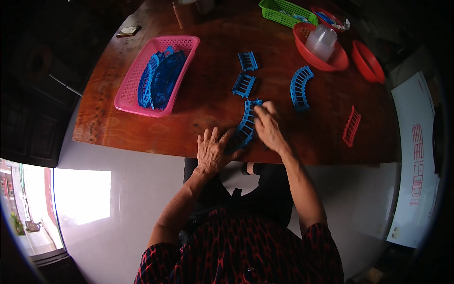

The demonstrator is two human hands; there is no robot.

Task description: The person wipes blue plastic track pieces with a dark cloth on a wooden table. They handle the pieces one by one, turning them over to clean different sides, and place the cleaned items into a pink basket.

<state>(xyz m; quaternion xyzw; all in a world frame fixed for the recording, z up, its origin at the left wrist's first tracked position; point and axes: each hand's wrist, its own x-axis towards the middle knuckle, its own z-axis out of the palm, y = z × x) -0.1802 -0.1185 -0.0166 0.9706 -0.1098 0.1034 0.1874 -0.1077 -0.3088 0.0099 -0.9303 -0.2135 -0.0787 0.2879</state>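
A blue curved plastic toy track piece with ladder-like rungs lies near the table's front edge. My left hand rests at its lower end, the index finger and thumb on either side of it and the other fingers spread on the wood. Over the right side of its upper end is my right hand, blurred, with bent fingers; whether they grip the piece is unclear. Just beyond it are two short blue track pieces, a nearer one and a farther one. Another blue curved track piece lies to the right.
A pink plastic basket at left holds several blue track pieces. A red ladder-like piece lies at right. Farther back are a red basket with clear plastic containers, a red basin and a green basket.
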